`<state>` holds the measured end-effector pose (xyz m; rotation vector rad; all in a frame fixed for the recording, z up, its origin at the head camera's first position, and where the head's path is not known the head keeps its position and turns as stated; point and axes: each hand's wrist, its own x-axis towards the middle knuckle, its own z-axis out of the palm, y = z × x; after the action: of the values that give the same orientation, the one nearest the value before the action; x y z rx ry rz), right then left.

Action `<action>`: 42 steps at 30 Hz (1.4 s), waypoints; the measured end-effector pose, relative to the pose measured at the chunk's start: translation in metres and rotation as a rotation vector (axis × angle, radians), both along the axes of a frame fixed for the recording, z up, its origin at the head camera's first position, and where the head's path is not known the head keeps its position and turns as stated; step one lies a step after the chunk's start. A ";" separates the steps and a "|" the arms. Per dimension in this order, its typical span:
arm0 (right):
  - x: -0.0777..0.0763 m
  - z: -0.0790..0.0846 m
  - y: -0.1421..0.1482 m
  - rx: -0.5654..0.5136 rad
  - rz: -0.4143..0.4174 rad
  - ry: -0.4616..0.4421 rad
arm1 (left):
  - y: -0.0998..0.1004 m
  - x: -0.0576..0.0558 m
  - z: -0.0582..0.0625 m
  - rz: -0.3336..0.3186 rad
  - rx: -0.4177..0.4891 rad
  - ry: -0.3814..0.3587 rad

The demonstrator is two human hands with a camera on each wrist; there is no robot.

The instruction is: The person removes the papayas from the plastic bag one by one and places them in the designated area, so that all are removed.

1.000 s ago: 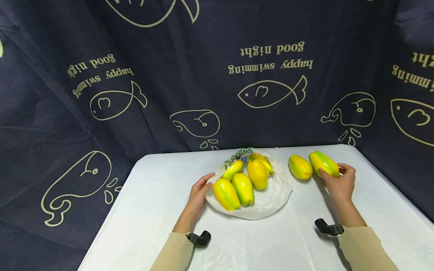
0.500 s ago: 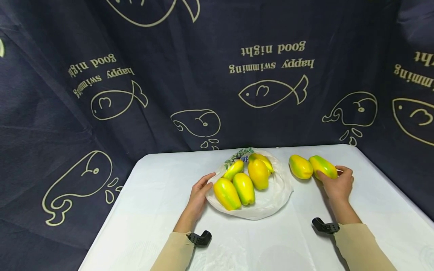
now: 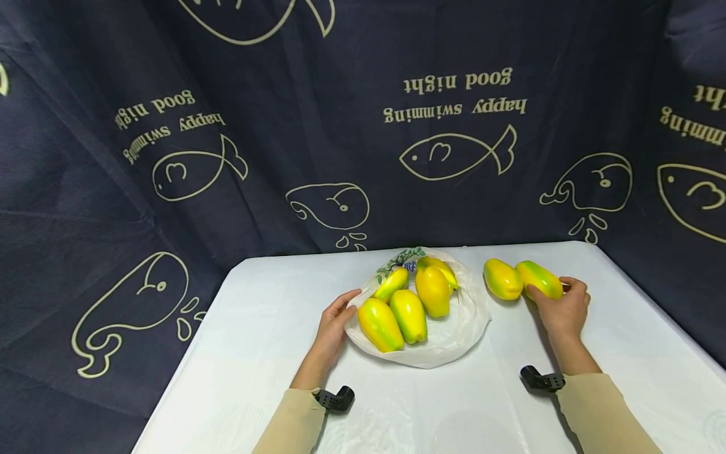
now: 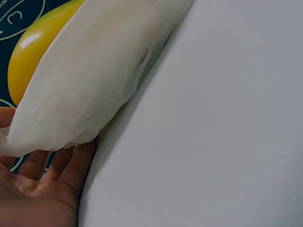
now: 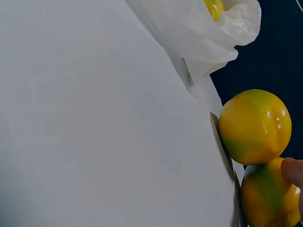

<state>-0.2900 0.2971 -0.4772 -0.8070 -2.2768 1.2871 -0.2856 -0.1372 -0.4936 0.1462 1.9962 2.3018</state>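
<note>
A white plastic bag [image 3: 448, 347], its mouth spread wide, lies on the table with several yellow-green papayas [image 3: 379, 325] inside. My left hand [image 3: 330, 328] holds the bag's left rim; in the left wrist view the thumb is on the inner side and the fingers [image 4: 78, 165] pass beneath the plastic. Right of the bag, my right hand [image 3: 563, 312] grips a papaya [image 3: 537, 277] from its near right side, thumb in front. That papaya touches another papaya [image 3: 503, 279] on its left. In the right wrist view only the thumb [image 5: 293, 171] shows against the gripped fruit.
A white cloth covers the table [image 3: 272, 315]. Behind it hangs a dark blue curtain [image 3: 340, 126] with fish and whale drawings. Black straps [image 3: 334, 399] with small devices sit on both wrists.
My right hand has moved slightly left and down with its papaya, which now lies against the neighbouring papaya. The left hand keeps its place on the bag.
</note>
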 end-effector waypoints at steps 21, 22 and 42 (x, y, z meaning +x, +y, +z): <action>0.007 0.009 -0.002 0.061 0.020 0.039 | 0.000 0.000 0.000 -0.003 -0.003 0.008; 0.008 0.011 -0.003 0.066 0.020 0.051 | 0.000 0.000 0.000 -0.002 0.003 0.006; 0.024 0.049 -0.047 0.158 0.185 0.301 | 0.001 0.000 0.000 0.000 -0.007 0.000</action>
<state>-0.2659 0.2503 -0.4282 -0.3287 -2.2100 1.1940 -0.2851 -0.1366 -0.4934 0.1447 2.0041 2.2947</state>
